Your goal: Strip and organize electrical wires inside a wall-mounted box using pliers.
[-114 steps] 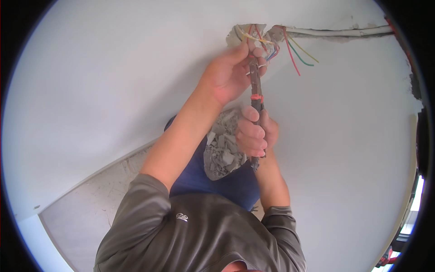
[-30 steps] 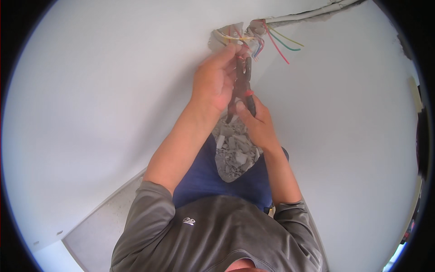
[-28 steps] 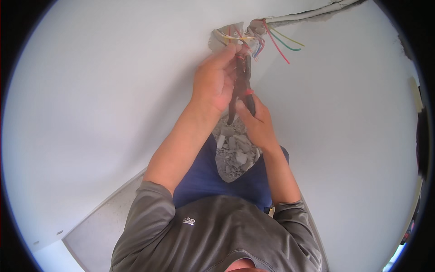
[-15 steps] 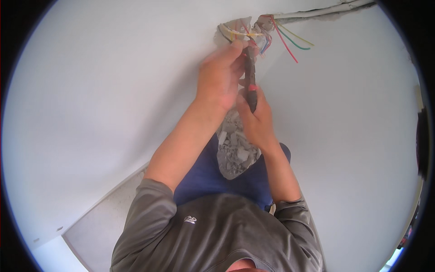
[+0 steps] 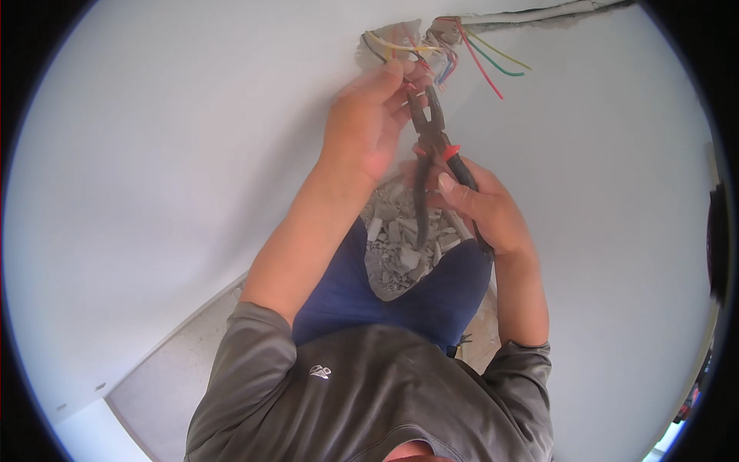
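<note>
Left hand pinched on wires at the lower edge of the wall hole, right hand clamped on spread pliers whose tips sit beside the left fingertips, with bare wall open rightward and rubble lying below.

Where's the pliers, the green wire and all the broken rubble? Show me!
Pliers (image 5: 432, 136): head view, on the metal joint where the two halves cross.
Green wire (image 5: 493, 65): head view, about halfway along its bent length.
Rubble (image 5: 397, 240): head view, on the middle of the grey heap.
</note>
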A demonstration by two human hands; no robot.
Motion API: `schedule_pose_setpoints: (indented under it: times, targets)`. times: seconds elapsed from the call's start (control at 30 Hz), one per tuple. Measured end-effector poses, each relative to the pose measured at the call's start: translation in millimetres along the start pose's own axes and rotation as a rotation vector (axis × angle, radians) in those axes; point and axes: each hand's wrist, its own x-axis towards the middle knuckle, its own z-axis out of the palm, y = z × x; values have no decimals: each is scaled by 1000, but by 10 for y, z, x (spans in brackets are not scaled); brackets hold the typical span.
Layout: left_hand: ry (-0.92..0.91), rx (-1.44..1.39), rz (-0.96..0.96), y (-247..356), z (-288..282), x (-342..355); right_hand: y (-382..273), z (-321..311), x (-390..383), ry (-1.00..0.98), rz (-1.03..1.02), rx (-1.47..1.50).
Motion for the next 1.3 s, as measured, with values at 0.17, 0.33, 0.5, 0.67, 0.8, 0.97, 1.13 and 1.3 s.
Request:
schedule_pose_setpoints:
  times: [0.17,0.33,0.5,0.67,0.8,0.97,1.13,1.3]
  targets:
    - [-53,-20,-29,32,-17,-6,-79,-12,24,-54,43,159]
    - [-68,-15,-13,56,-1,-24,-140,-42,43,-59,67,128]
    - [-68,-8,-20,55,-4,-26,-160,-25,60,-39,107,12]
    - [-33,7,6,28,-5,-38,-173,34,87,-13,58,-123]
    - [-23,13,10,36,-1,-42,-270,-36,65,-45,127,-223]
    - [-25,34,-25,60,5,-60,-361,-138,-20,-106,147,25]
    - [-19,26,-26,60,15,-50,-418,-194,18,-139,184,-36]
    - [-32,22,-32,70,11,-56,-423,-216,63,-106,215,-222]
